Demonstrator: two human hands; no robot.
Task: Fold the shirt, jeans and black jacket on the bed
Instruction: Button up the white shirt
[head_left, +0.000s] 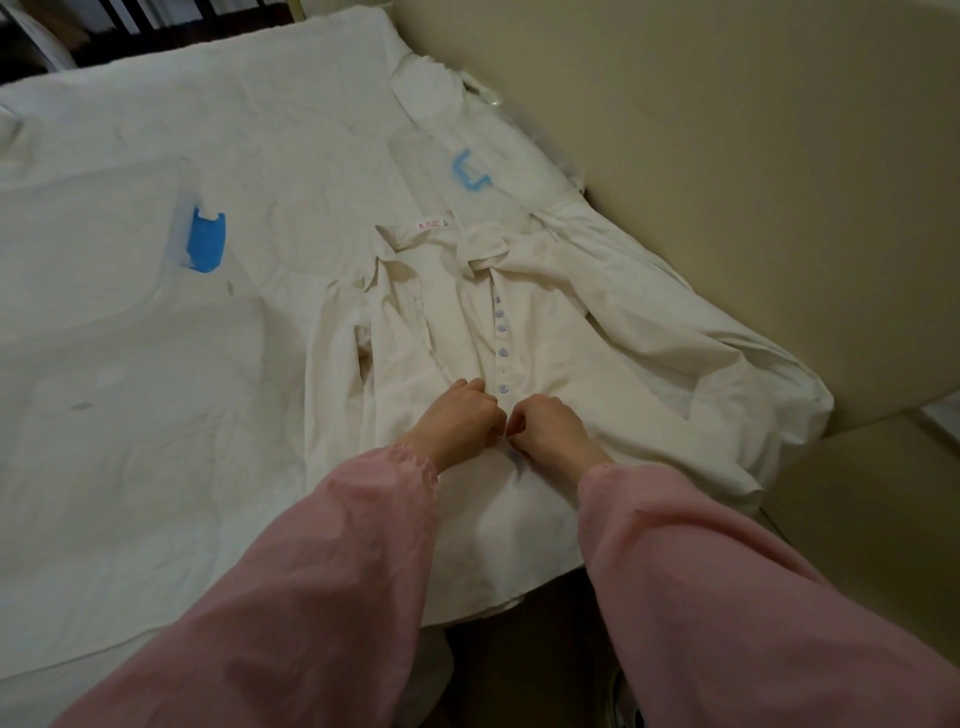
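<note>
At centre frame, right of the middle, the white shirt lies front-up on the bed, its collar toward the top of the picture and its hem hanging over the near edge of the mattress. A row of small lilac buttons runs down its front. The front panel on the left of the frame is turned partly open, and one long shirt sleeve spreads out toward the right edge. A small label with pink print shows inside the neck.

The left hand and the right hand meet just below the lowest visible button, knuckles almost touching. Both have their fingers curled tight and pinch the shirt's fabric along the button strip. Pink sleeves cover both forearms down to the wrists.

Under the shirt, the rumpled white bed sheet fills the left half of the frame. It carries a bright blue patch at mid-left and a pale blue mark above the collar. A beige panel stands along the right side.
</note>
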